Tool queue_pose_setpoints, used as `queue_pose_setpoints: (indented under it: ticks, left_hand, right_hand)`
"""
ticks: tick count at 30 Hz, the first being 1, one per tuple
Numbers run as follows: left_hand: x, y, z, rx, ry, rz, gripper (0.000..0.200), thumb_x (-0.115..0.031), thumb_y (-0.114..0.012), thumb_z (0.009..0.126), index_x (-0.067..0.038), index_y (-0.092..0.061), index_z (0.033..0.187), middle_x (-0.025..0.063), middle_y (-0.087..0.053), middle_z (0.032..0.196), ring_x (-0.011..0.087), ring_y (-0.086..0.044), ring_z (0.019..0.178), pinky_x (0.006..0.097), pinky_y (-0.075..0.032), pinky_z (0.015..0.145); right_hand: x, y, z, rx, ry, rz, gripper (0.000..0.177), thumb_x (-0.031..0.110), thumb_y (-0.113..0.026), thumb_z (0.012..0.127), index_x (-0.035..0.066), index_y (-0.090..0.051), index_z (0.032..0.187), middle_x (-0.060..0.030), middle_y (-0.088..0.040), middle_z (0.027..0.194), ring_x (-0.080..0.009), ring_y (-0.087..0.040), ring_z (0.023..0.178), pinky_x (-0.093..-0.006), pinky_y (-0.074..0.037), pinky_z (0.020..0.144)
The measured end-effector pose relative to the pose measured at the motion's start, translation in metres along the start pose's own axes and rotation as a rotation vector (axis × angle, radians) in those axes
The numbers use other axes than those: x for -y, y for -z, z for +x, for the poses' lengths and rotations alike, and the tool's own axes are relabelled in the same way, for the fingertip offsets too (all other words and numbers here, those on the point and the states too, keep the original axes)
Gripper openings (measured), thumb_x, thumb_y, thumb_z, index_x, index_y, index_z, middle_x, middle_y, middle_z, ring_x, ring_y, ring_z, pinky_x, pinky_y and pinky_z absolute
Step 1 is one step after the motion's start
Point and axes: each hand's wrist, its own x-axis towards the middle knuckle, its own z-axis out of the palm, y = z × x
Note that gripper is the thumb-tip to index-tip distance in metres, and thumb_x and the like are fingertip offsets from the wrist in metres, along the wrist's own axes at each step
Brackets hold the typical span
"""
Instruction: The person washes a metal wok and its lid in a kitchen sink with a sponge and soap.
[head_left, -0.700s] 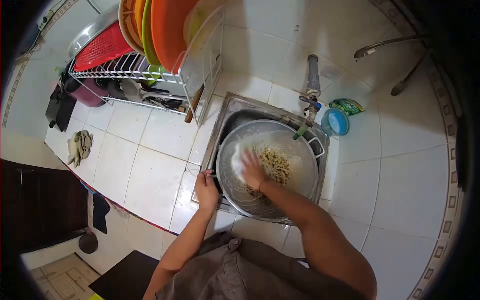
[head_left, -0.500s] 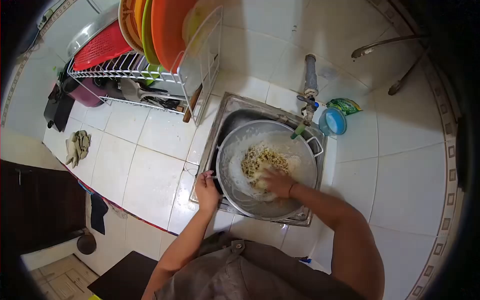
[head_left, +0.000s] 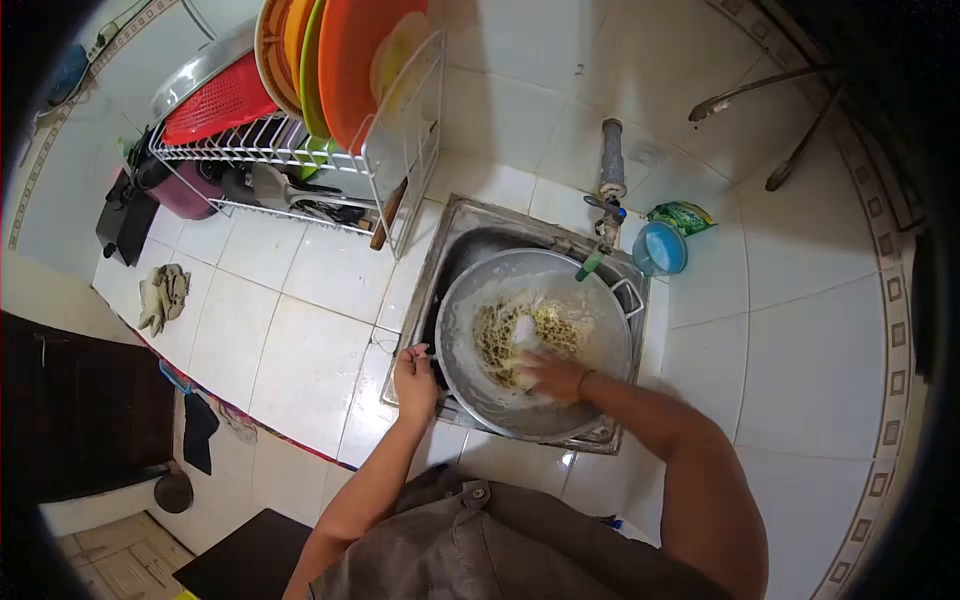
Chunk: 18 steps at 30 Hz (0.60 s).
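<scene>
A large round aluminium pan (head_left: pixel 600 375) sits tilted in the sink, its inner wall coated with whitish suds. Brown speckles show through foam at its middle, and a white clump (head_left: pixel 525 328) lies just above my right fingers. My left hand (head_left: pixel 415 380) is closed at the pan's left side, gripping its handle, which the fingers mostly hide. Inside the pan, my right hand (head_left: pixel 550 377) presses low on the speckled bottom. Motion blur and suds hide its fingertips and anything under them. The pan's other handle (head_left: pixel 628 298) sticks out at the upper right.
A metal sink (head_left: pixel 455 225) surrounds the pan. Above hangs a tap (head_left: pixel 607 205) with a green nozzle (head_left: pixel 590 264). A blue tub (head_left: pixel 660 248) and green packet (head_left: pixel 684 216) stand right of it. A dish rack (head_left: pixel 365 185) and a cloth (head_left: pixel 163 297) are on the left counter.
My right hand has shifted slightly down within the pan. A white clump now shows above its fingers. My left hand keeps its place at the handle, and the view has tilted a little.
</scene>
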Motion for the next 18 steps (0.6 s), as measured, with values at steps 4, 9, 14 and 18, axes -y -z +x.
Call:
queue_pose_setpoints:
  ticks: [4, 9, 14, 18]
  left_hand:
    - [0.0, 0.007, -0.001, 0.108, 0.12, -0.087, 0.02, -0.008, -0.044, 0.094, -0.006, -0.045, 0.114, 0.0064, -0.057, 0.068, 0.0118, -0.046, 0.048, 0.0263, -0.039, 0.044]
    - [-0.006, 0.017, 0.003, 0.132, 0.154, 0.06, 0.019, -0.007, -0.043, 0.094, -0.004, -0.046, 0.113, 0.011, -0.06, 0.074, 0.0175, -0.057, 0.057, 0.0319, -0.051, 0.053]
    - [-0.006, 0.032, 0.004, 0.233, 0.291, -0.01, 0.028, 0.003, -0.047, 0.086, 0.0, -0.045, 0.114, 0.0162, -0.063, 0.092, 0.025, -0.065, 0.078, 0.0354, -0.056, 0.067]
    - [-0.026, 0.025, -0.016, 0.32, 0.418, -0.151, 0.043, 0.012, -0.046, 0.076, 0.0, -0.042, 0.117, 0.0188, -0.062, 0.101, 0.0294, -0.067, 0.083, 0.0349, -0.057, 0.065]
  right_hand:
    - [-0.028, 0.028, 0.014, -0.339, -0.392, -0.215, 0.056, 0.025, -0.051, 0.091, 0.018, -0.036, 0.144, -0.0151, -0.018, 0.154, -0.0377, -0.012, 0.142, -0.057, -0.019, 0.111]
    - [0.039, 0.016, 0.096, -0.419, -0.182, -0.152, 0.051, 0.024, -0.05, 0.092, 0.013, -0.04, 0.14, -0.0175, -0.018, 0.153, -0.0379, -0.015, 0.142, -0.0535, -0.022, 0.111]
    - [0.011, -0.021, 0.04, -0.3, 0.245, 0.221, 0.051, 0.022, -0.048, 0.093, 0.014, -0.037, 0.142, -0.0162, -0.013, 0.155, -0.0395, -0.016, 0.141, -0.0534, -0.023, 0.111]
    - [-0.001, 0.023, -0.005, -0.116, -0.373, 0.03, 0.055, 0.023, -0.049, 0.092, 0.011, -0.034, 0.143, -0.0176, -0.011, 0.155, -0.0411, -0.015, 0.141, -0.0537, -0.019, 0.112]
